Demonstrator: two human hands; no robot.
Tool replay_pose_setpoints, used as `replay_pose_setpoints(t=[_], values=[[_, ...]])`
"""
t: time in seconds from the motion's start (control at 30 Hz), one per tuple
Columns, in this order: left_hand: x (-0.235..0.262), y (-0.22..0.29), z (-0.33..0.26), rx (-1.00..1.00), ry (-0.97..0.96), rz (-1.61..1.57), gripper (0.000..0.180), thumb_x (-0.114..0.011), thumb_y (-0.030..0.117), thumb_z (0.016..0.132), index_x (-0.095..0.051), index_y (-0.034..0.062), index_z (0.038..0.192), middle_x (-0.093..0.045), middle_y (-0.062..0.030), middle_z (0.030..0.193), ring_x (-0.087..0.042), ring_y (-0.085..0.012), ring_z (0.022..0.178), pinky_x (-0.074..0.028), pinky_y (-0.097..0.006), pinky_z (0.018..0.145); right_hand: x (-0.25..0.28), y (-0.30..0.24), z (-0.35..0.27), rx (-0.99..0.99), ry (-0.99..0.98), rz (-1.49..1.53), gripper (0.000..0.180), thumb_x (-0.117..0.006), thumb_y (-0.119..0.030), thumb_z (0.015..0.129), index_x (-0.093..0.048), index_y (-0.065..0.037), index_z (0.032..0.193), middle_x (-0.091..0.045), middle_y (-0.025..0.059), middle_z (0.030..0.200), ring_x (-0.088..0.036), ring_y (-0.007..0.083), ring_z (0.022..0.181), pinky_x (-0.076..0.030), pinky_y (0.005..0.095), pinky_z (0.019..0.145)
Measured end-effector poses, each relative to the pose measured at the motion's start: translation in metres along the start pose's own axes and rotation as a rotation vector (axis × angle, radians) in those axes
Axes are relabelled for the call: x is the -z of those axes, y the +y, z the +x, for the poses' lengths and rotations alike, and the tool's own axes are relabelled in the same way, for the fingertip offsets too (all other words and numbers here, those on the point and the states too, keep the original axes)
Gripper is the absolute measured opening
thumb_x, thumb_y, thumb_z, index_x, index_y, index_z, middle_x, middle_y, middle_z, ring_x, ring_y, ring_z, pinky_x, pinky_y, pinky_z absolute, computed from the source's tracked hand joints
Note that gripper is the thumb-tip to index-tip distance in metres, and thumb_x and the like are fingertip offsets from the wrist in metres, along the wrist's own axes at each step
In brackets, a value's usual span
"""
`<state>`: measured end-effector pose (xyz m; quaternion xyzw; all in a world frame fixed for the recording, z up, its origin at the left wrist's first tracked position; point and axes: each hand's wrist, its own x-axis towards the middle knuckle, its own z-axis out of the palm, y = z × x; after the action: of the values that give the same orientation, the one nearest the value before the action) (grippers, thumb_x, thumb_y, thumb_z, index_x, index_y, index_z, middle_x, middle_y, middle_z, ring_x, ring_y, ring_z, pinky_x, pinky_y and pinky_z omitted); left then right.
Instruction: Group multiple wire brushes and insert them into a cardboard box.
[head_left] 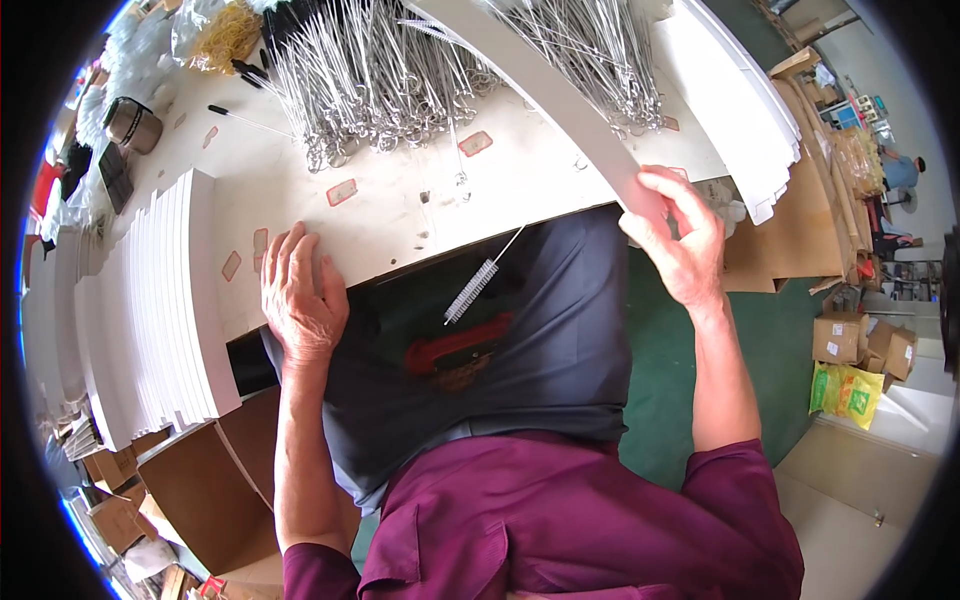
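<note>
My right hand (682, 235) pinches the near end of a long, narrow white box (560, 90) between thumb and fingers. The box slants up and away to the left, above the table and over the wire brushes. Resting on the table's front edge, my left hand (303, 290) has its fingers stretched out and holds nothing. A wire brush with white bristles (470, 291) sticks out past the table edge above my lap, bristle end toward me. Heaps of thin metal wire brushes (375, 85) lie across the back of the table, their looped ends facing me.
Upright white boxes stand in a row (165, 300) at the left; more lie stacked (735, 100) at the right. A brown jar (133, 125) sits at the far left. Cardboard cartons (205, 480) stand low on the left, others (862, 340) on the right. A red object (460, 345) shows below my lap.
</note>
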<state>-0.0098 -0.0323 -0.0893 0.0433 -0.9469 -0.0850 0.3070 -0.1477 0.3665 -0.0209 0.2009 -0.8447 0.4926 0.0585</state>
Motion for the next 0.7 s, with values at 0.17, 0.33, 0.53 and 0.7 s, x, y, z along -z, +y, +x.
replay_pose_setpoints(t=[0.17, 0.33, 0.53, 0.7], values=[[-0.002, 0.001, 0.0, -0.005, 0.006, -0.017, 0.029, -0.063, 0.007, 0.088, -0.066, -0.0002, 0.116, -0.068, -0.0192, 0.125, -0.062, -0.0414, 0.12, -0.046, -0.05, 0.108, -0.023, -0.016, -0.014, 0.136, -0.101, -0.059, 0.048, -0.089, -0.015, 0.076, -0.07, -0.002, 0.118, -0.068, 0.0172, 0.128, -0.069, 0.0305, 0.117, -0.055, 0.0391, 0.099], [0.002, 0.0, 0.001, -0.004, 0.007, -0.027, 0.03, -0.065, 0.007, 0.087, -0.066, -0.0002, 0.116, -0.068, -0.0196, 0.125, -0.062, -0.0414, 0.119, -0.046, -0.05, 0.108, -0.041, -0.026, -0.023, 0.245, -0.156, -0.13, 0.047, -0.088, -0.015, 0.076, -0.069, -0.004, 0.117, -0.068, 0.0183, 0.127, -0.067, 0.0346, 0.117, -0.055, 0.0425, 0.1], [0.011, -0.005, 0.006, 0.011, -0.03, -0.102, 0.027, -0.068, 0.008, 0.088, -0.067, 0.0, 0.113, -0.068, -0.0204, 0.124, -0.062, -0.0412, 0.121, -0.047, -0.049, 0.108, -0.046, -0.027, -0.03, 0.232, -0.208, -0.165, 0.046, -0.087, -0.012, 0.076, -0.07, -0.003, 0.118, -0.068, 0.0165, 0.129, -0.065, 0.0328, 0.123, -0.052, 0.0413, 0.103], [0.018, -0.037, 0.022, 0.292, -0.026, -0.195, 0.028, -0.073, 0.011, 0.087, -0.069, -0.0007, 0.112, -0.07, -0.0224, 0.12, -0.066, -0.0401, 0.115, -0.051, -0.045, 0.103, -0.049, -0.026, -0.033, 0.253, -0.206, -0.128, 0.047, -0.087, -0.017, 0.077, -0.068, -0.004, 0.118, -0.068, 0.0169, 0.123, -0.067, 0.0358, 0.113, -0.054, 0.0442, 0.099]])
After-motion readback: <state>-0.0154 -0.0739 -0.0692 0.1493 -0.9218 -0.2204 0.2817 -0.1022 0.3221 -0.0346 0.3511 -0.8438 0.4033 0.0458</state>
